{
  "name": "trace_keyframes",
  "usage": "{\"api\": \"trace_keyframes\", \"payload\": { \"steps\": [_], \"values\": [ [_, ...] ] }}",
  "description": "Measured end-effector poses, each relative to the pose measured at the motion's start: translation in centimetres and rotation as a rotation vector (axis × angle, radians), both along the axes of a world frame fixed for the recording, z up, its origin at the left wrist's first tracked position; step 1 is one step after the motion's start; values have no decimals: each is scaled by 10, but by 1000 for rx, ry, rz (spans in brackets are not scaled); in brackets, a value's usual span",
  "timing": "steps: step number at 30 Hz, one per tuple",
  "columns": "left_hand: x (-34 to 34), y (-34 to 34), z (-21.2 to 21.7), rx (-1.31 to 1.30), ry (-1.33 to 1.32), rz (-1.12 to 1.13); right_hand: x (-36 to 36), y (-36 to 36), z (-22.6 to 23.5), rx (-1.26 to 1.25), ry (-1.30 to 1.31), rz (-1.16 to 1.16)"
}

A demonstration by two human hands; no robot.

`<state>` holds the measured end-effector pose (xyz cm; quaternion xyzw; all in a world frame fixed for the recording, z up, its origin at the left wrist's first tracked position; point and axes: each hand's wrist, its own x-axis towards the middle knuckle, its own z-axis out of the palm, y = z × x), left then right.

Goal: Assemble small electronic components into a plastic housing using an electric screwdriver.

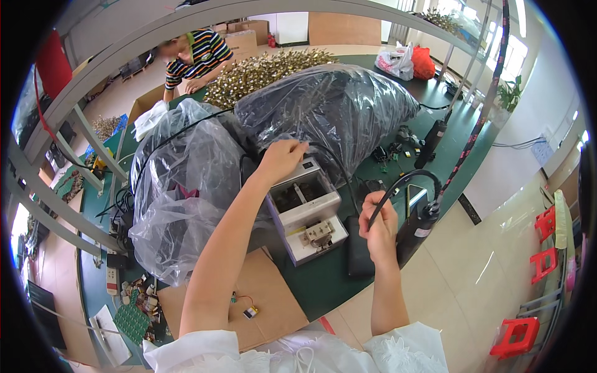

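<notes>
From above the bench, the person's left hand [281, 158] reaches far across to the back top edge of a small grey and white machine [305, 210], fingers curled down over it where a black cable [339, 171] comes in; whether they pinch the cable or only rest on the machine I cannot tell. The machine sits on the green table [323, 286], its long axis running from near right to far left, with its open tray and metal part facing the near side.

The right hand [380, 229] is closed around a second black cable [404, 183], thumb and fingers clamped on it. That cable rises from the fist, points up and to the right, then arcs over and drops to a black cylinder [418, 229] standing just right of the hand at the table's edge.

A flat black slab [359, 248] lies between the machine and the right hand. Just behind the machine, two big clear plastic bags crowd in: one on the left [177, 199], one farther right [329, 105], hemming the left hand's reach. A sheet of brown cardboard [261, 298] lies near, under the left forearm, with a small part with wires [249, 311] on it. Far off, a heap of golden pieces [261, 71] and another person in a striped shirt [196, 56] bending over the table. Red stools [516, 336] stand on the floor to the right.
</notes>
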<state>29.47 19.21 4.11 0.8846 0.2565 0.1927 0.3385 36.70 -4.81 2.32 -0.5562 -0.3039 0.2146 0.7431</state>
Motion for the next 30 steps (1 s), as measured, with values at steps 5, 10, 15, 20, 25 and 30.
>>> {"api": "trace_keyframes", "payload": {
  "steps": [5,10,15,20,25,30],
  "values": [
    [45,9,-10,85,147,-26,-15,-22,-11,-156,145,36],
    [54,-20,-6,499,283,-8,-51,-20,-5,-112,398,278],
    [44,-32,-15,528,-1,3,-65,-12,-15,-190,385,360],
    [50,-30,-12,415,13,35,-82,-31,-18,-167,421,404],
    [47,-44,-10,570,217,-91,-115,-11,-46,168,296,269],
    [-6,-41,-18,604,-70,-244,-112,-7,-38,129,-203,-88]
  ]
}}
